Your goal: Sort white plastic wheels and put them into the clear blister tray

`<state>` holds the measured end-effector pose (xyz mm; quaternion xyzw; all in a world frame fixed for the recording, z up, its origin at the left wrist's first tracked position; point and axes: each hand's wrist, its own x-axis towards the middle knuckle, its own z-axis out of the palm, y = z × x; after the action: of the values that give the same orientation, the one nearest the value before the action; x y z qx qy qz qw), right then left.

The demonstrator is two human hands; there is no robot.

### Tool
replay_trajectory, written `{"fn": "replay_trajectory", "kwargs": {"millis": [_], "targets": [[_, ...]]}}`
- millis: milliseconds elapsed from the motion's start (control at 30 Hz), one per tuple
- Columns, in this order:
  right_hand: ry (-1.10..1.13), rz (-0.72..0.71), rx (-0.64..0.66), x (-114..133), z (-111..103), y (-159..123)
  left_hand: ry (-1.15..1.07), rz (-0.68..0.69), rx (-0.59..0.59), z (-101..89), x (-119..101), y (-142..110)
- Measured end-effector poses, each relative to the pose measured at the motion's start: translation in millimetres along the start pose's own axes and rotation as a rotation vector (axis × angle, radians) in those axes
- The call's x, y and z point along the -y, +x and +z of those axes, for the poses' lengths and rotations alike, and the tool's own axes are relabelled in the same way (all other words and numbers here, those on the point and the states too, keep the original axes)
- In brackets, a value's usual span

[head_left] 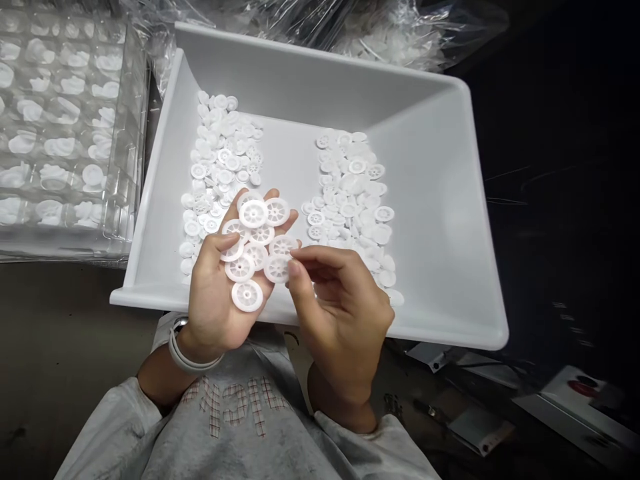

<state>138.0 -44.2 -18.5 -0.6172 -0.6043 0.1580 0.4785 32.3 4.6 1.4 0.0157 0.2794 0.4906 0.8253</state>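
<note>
My left hand (215, 293), palm up, cradles several small white spoked plastic wheels (247, 295) spread over the palm and fingers; its thumb presses on the wheels at the left. With thumb and index finger, my right hand (345, 307) pinches the edge of one white wheel (277, 268) at the right side of that group. Both hands are over the near edge of a large white bin (425, 200). Inside the bin, one pile of white wheels (225, 157) lies on the left and another pile of white wheels (350, 187) on the right, partly hidden by my hands.
To the left stands a clear compartment tray (115, 193) with white parts in its cells. Behind the bin lie clear plastic bags (400, 40) with white pieces inside. At the lower right, below the bin, are metal boxes (575, 407), one bearing a red button.
</note>
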Motion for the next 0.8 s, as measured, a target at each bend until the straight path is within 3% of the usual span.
{"fn": "replay_trajectory", "kwargs": {"millis": [800], "targets": [[0.139,0.154,0.008,1.2,0.6,2.0,-0.06,-0.017,-0.068,0.9,-3.6,1.4]]}}
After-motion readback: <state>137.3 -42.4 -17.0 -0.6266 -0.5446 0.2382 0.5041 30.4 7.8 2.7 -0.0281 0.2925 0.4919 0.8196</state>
